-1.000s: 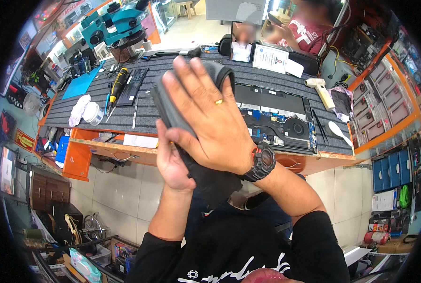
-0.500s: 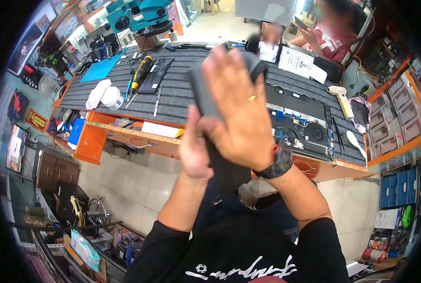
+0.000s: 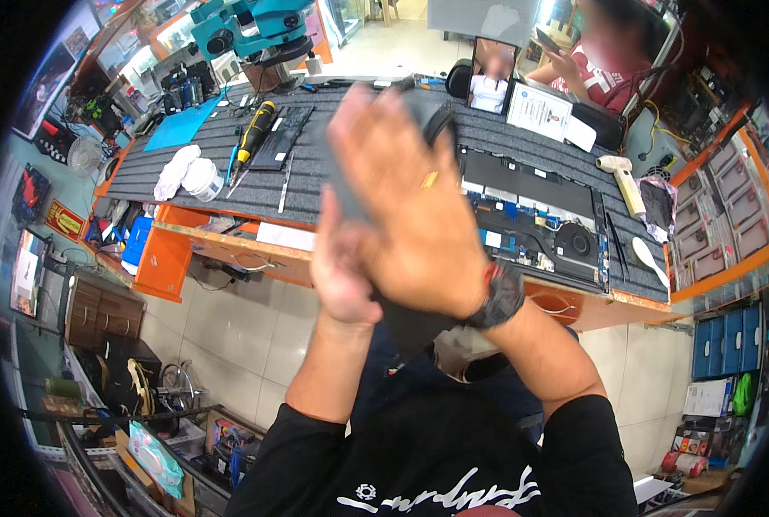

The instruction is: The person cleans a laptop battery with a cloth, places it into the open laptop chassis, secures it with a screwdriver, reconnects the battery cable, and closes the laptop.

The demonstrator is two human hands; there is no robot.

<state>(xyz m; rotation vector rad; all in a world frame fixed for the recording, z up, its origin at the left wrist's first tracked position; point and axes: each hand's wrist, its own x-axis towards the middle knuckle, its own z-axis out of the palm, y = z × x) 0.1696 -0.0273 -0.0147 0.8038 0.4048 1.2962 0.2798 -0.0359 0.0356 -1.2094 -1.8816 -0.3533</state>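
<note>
Shifted leftward since the frame half a second ago, the right hand [image 3: 404, 207], the left hand [image 3: 346, 277] and the dark cloth [image 3: 410, 326] now stand in front of the bench, uncovering more of the near left part of the laptop [image 3: 522, 227], which keeps its place. Its fingers straight and blurred, the right hand lies flat against the cloth without curling round it; the left hand backs it from the other side, its fingers mostly hidden, so I cannot tell whether they close on it. Between the two palms the cloth is pressed, a grey edge showing beside the right hand and a black end hanging below the wrists. As for progress, the handling of the cloth looks under way: it is between the palms and not yet laid down, and how much of it is left the view does not tell. Over on the bench mat [image 3: 251, 195], the laptop already lies with its inside bare, battery [image 3: 531, 183] and fan [image 3: 577, 245] exposed and no cover fitted over them. Dark tweezers [image 3: 614, 246] lie just right of it, untouched, and a yellow-and-black screwdriver [image 3: 256, 133] rests well to the left, also out of the hands.
</note>
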